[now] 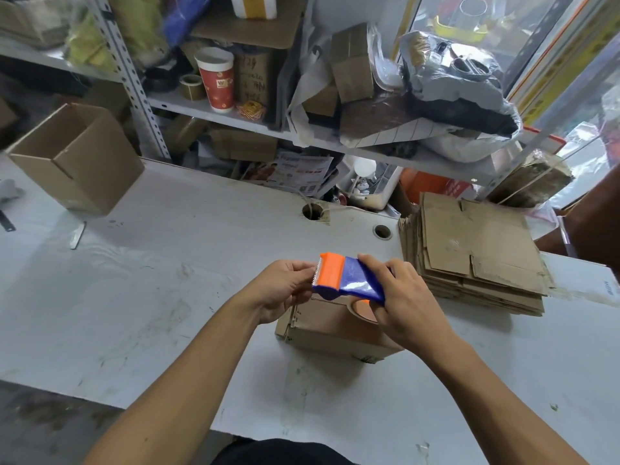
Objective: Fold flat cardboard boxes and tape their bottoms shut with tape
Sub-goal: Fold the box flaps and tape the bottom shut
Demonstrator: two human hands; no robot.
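Folded box (332, 333) near centre on worktop (167, 263), bottom up, untaped as far as visible. Tape dispenser (349, 280) just above: right hand (409, 297) wrapped round body, left hand (285, 286) pinching blade end. Finished box (77, 159) far left; flat stack (476, 253) right, pending.

One view only, worn on the head, looking forward and steeply down over the white counter (141, 297). Both forearms reach in from the bottom edge, hands close under the lens. Wide-angle (edges bend), so the shelves (235, 115) behind seem tilted, probably lens distortion.
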